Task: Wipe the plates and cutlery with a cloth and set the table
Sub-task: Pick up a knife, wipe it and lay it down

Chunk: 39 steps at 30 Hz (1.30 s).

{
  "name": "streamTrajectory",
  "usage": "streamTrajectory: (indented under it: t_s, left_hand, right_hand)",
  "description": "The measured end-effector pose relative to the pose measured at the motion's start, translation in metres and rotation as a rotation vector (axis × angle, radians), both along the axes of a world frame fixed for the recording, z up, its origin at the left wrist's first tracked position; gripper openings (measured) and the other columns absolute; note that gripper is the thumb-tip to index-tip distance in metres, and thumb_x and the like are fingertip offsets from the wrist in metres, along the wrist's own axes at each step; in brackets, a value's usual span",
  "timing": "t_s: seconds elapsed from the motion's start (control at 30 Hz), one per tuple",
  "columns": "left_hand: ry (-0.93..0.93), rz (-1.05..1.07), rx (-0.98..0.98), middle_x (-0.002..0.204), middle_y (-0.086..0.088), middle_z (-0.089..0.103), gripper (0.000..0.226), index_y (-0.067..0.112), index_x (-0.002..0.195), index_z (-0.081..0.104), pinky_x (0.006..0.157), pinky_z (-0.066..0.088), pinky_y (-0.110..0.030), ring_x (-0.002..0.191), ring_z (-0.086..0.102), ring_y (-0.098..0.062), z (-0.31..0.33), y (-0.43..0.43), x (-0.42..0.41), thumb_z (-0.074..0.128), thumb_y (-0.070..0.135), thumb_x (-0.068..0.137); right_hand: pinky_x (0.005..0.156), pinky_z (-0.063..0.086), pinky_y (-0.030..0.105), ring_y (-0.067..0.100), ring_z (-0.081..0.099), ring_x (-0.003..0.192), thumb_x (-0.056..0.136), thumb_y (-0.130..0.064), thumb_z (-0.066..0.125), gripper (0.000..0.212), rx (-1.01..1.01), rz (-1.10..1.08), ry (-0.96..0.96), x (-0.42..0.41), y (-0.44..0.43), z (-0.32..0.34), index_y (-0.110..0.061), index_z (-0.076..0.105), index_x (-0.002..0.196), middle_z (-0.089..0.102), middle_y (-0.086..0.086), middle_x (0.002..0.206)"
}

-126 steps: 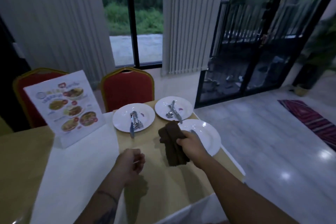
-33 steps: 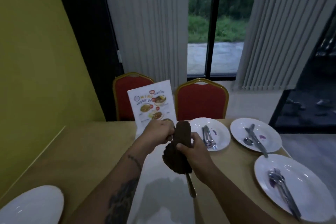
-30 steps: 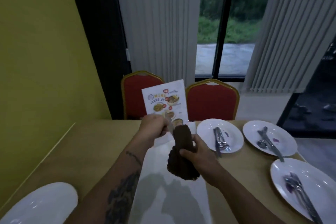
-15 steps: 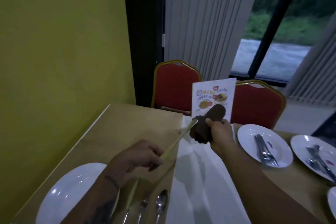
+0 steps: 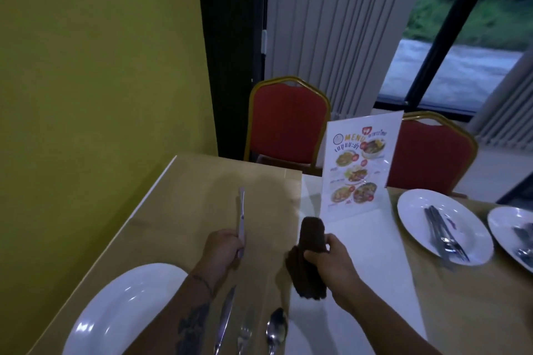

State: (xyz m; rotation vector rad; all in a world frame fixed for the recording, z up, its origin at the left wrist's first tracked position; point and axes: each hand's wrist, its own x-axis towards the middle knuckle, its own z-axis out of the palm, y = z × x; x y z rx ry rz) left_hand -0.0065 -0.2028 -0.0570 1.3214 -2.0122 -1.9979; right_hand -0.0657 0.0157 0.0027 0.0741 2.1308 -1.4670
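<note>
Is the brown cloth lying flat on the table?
No, the right hand grips the brown cloth, bunched and upright.

The left grip [image 5: 223, 251] holds a silver cutlery piece [image 5: 241, 213] over the desk [image 5: 187, 210]; the right grip [image 5: 331, 265] holds a brown cloth [image 5: 311, 236]. A white plate [image 5: 121, 311] lies at its near left corner.

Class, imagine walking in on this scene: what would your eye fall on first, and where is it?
The two hands at the centre draw the eye: the left hand holds a slim silver piece of cutlery pointing away, and the right hand grips a dark brown folded cloth. Behind them a colourful menu card stands on the tan table, before two red gold-framed chairs.
</note>
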Motion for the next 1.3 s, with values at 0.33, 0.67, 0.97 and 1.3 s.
streamTrajectory:
  t_s: [0.33,0.67,0.97,1.3]
  left_hand:
    - [-0.322,-0.42,-1.11,0.112,-0.008,0.056,0.02,0.011,0.104,0.064,0.08,0.051,-0.033,0.101,0.06,-0.026,-0.018,-0.041,-0.072,0.057,0.015,0.086]
    - [-0.313,-0.582,-1.227,0.121,-0.008,0.044,0.04,0.01,0.128,0.05,0.08,0.049,-0.033,0.102,0.05,-0.024,-0.044,-0.03,-0.097,0.047,0.016,0.089]
    - [-0.32,-0.548,-1.167,0.127,-0.011,0.044,0.04,0.006,0.132,0.049,0.086,0.048,-0.034,0.107,0.05,-0.026,-0.037,-0.023,-0.127,0.049,0.016,0.094]
    - [-0.239,-0.499,-1.143,0.125,-0.008,0.044,0.037,0.013,0.127,0.051,0.086,0.049,-0.034,0.108,0.05,-0.025,-0.022,-0.005,-0.127,0.053,0.018,0.091]
  right_hand:
    - [0.061,0.043,0.032,0.024,0.064,0.08,0.087,0.005,0.059,0.015,0.144,-0.061,-0.032,-0.011,0.025,-0.011,-0.002,0.055,0.1,0.066,0.018,0.094]
    - [0.065,0.047,0.033,0.024,0.067,0.084,0.087,0.004,0.06,0.017,0.113,-0.099,-0.065,-0.023,0.007,-0.015,-0.004,0.056,0.102,0.068,0.016,0.094]
    - [0.075,0.054,0.038,0.026,0.067,0.091,0.089,0.002,0.06,0.019,0.051,-0.108,-0.077,-0.029,-0.002,-0.01,-0.009,0.057,0.105,0.068,0.014,0.101]
    - [0.084,0.056,0.046,0.03,0.068,0.093,0.089,0.0,0.061,0.016,0.03,-0.193,-0.05,-0.031,0.042,-0.005,-0.008,0.059,0.103,0.07,0.015,0.1]
